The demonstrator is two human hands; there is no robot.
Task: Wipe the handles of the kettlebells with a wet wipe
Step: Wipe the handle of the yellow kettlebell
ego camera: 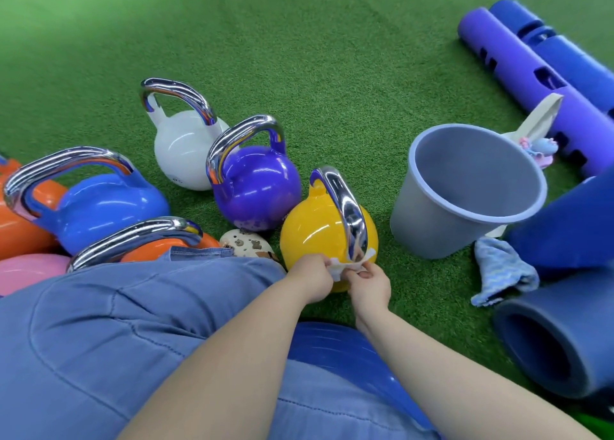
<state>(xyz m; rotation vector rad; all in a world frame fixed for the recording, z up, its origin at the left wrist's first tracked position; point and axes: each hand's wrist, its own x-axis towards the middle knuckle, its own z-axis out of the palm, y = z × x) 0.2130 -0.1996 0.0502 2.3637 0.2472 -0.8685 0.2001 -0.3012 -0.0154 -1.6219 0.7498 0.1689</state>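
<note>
A yellow kettlebell (315,233) with a chrome handle (345,207) stands on the green turf just ahead of me. A white wet wipe (345,266) is looped around the near foot of that handle. My left hand (312,278) pinches one end of the wipe and my right hand (368,285) pinches the other. Purple (257,190), white (182,150), blue (99,210) and orange (166,243) kettlebells with chrome handles stand to the left.
A grey bucket (428,220) stands right of the yellow kettlebell. A blue cloth (501,273) lies beside it. Blue foam rollers (564,333) and purple tubes (531,74) lie to the right. My blue-clad knee (133,323) and a blue ball (349,350) fill the foreground.
</note>
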